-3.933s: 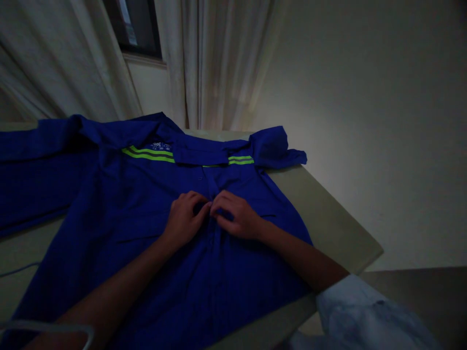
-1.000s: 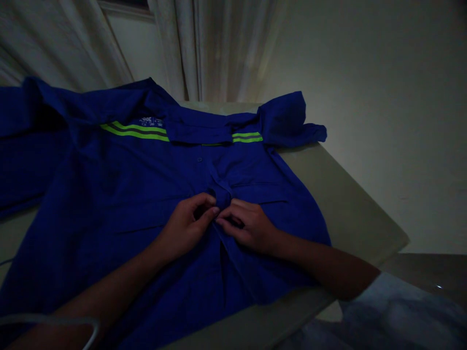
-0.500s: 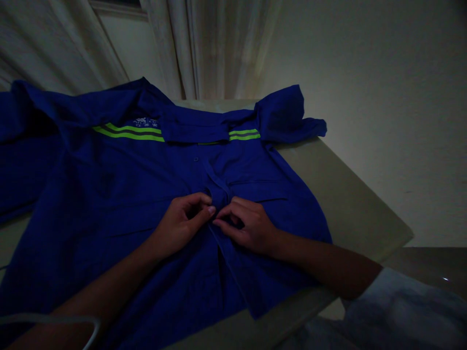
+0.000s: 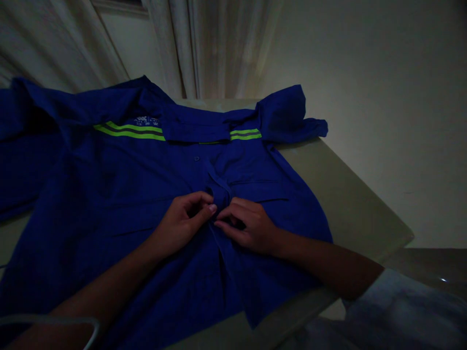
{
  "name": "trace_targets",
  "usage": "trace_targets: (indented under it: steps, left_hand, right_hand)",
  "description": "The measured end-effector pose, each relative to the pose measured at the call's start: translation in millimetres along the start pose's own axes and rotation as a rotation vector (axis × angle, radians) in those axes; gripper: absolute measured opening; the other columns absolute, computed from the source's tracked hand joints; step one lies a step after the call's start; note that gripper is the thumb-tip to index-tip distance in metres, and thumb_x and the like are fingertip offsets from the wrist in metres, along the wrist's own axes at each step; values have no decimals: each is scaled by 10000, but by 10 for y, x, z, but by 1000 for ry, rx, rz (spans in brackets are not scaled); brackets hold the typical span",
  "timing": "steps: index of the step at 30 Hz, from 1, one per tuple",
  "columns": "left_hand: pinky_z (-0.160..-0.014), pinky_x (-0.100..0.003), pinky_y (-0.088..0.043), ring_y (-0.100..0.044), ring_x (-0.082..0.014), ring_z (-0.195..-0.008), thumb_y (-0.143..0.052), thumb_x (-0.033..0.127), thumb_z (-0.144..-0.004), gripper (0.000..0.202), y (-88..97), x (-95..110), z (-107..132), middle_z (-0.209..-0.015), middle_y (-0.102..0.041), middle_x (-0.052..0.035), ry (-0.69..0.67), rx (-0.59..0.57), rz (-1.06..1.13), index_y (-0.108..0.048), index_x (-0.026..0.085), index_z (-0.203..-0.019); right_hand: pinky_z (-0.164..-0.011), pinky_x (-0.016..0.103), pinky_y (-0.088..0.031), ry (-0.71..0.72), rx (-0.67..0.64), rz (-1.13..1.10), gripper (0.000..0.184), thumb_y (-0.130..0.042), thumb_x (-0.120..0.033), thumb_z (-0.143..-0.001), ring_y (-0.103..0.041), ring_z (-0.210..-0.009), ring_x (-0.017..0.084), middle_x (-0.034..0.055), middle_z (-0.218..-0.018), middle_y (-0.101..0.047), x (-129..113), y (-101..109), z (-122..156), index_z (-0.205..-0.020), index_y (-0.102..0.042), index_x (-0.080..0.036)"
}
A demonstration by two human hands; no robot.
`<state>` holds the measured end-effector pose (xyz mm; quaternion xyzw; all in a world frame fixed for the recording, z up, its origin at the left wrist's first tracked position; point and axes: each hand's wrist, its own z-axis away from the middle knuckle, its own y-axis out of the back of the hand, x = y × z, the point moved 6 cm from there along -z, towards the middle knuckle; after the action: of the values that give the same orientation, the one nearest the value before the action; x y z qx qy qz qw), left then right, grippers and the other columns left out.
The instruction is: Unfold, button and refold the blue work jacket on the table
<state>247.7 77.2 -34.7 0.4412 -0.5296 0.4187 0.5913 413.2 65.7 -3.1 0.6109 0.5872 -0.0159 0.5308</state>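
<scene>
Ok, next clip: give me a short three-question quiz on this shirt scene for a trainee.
1. True or false: the blue shirt hangs on a hanger.
2. Where do the left hand and right hand meet on it? A) at the collar B) at the front opening, mid-chest C) at a sleeve cuff
3. What colour are the stripes across its chest?
Key: 1 false, it lies spread on the table. 2 B, both hands pinch the fabric there. 3 bright yellow-green.
</scene>
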Motion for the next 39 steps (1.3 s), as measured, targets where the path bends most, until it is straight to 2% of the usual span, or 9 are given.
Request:
trace_targets:
  steps: [8,12,21,26,29,33,39]
  left_hand:
    - [-645,-226,-448,-575,-116,-690,-687,402,-950,213,-21,54,9,-759,-630,38,-60,-30,-85,-691,199,-886]
    - [-654,-227,-455,-592,-119,-701,-678,381,-961,189,-18,74,29,-765,-641,42,-90,-14,-115,-694,206,-890]
    - [-669,-256,-475,-642,-143,-742,-644,421,-991,220,-15,29,39,-822,-698,28,-71,33,-201,-697,216,-930]
    - [-646,-248,-468,-647,-139,-746,-621,407,-1012,205,-23,41,77,-841,-712,30,-107,97,-252,-701,223,-967]
    - [-627,-234,-460,-635,-123,-714,-632,359,-1011,155,-19,71,116,-821,-705,44,-173,144,-308,-711,227,-988]
    - [-671,-211,-488,-658,-105,-732,-663,300,-998,88,3,118,167,-837,-721,57,-269,196,-306,-724,236,-997]
    - [-643,-194,-507,-679,-106,-708,-732,320,-952,84,36,69,151,-824,-751,57,-241,230,-231,-758,246,-981]
  right_hand:
    - [-674,264,-467,54,-37,54,146,-617,-290,-1058,-568,-672,131,10,-797,-646,-12,-23,19,-1051,-719,-186]
    - [-661,255,-460,38,-50,32,145,-611,-279,-1058,-559,-674,129,12,-808,-637,6,-33,22,-1048,-716,-180]
    - [-653,256,-436,25,-37,4,100,-628,-239,-1040,-532,-671,129,-5,-783,-590,13,-59,23,-1017,-704,-177]
    - [-619,245,-404,-44,-25,-63,87,-653,-237,-1025,-495,-637,112,-35,-738,-540,48,-80,16,-960,-687,-189]
    - [-605,244,-392,-43,-22,-79,76,-663,-232,-1016,-480,-620,106,-44,-726,-520,32,-72,2,-955,-685,-191]
    - [-605,249,-394,-77,5,-86,66,-690,-230,-989,-487,-611,106,-51,-710,-500,10,-45,-3,-935,-686,-193]
    - [-604,257,-395,-105,34,-36,50,-696,-213,-958,-494,-603,109,-54,-692,-503,-28,-20,1,-912,-680,-198]
